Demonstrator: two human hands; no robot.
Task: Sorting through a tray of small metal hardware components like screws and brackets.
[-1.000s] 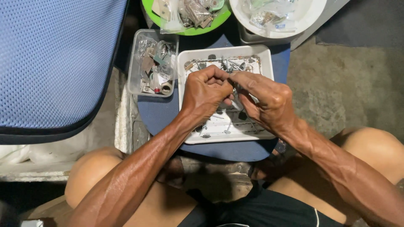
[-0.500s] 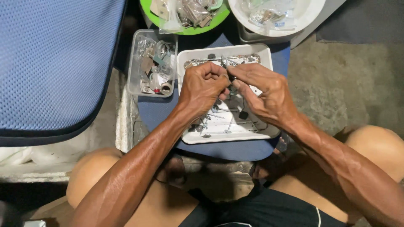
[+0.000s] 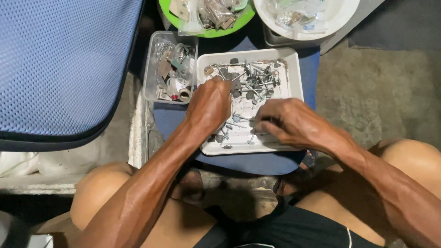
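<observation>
Blue mesh panel [image 3: 59,64]: largest item, fills upper left of the head view; dark rim along its lower edge.
Floor [image 3: 381,92]: grey concrete, right side, stained.
Knees: bare, one at lower left [image 3: 103,193], one at lower right [image 3: 409,160]; person seated over the work.
Blue worktop [image 3: 257,163]: padded surface between the knees; carries the trays.
White tray [image 3: 294,82]: rectangular, centre, on the blue worktop; both hands are over it.
Clear tray [image 3: 149,78]: just left of the white tray, touching or nearly so; holds mixed small hardware and a short metal sleeve.
White bowl [image 3: 340,14]: top right, cut off by the frame edge; clear plastic bags inside.
Green plate [image 3: 209,32]: top centre, partly out of view; bagged metal parts on it.
Left hand [image 3: 209,105]: over the left half of the white tray, back of the hand up, fingers curled toward the tray's upper left corner; fingertips hidden, so cannot tell whether it grips anything.
Right hand [image 3: 287,121]: over the lower right of the white tray, fingers bent narrow, tips down on the tray bottom among the screws; whether one is pinched cannot be told.
Screws [image 3: 255,80]: small, grey metal, flat heads; loose heap in the upper half of the white tray, a few scattered between the two hands.
</observation>
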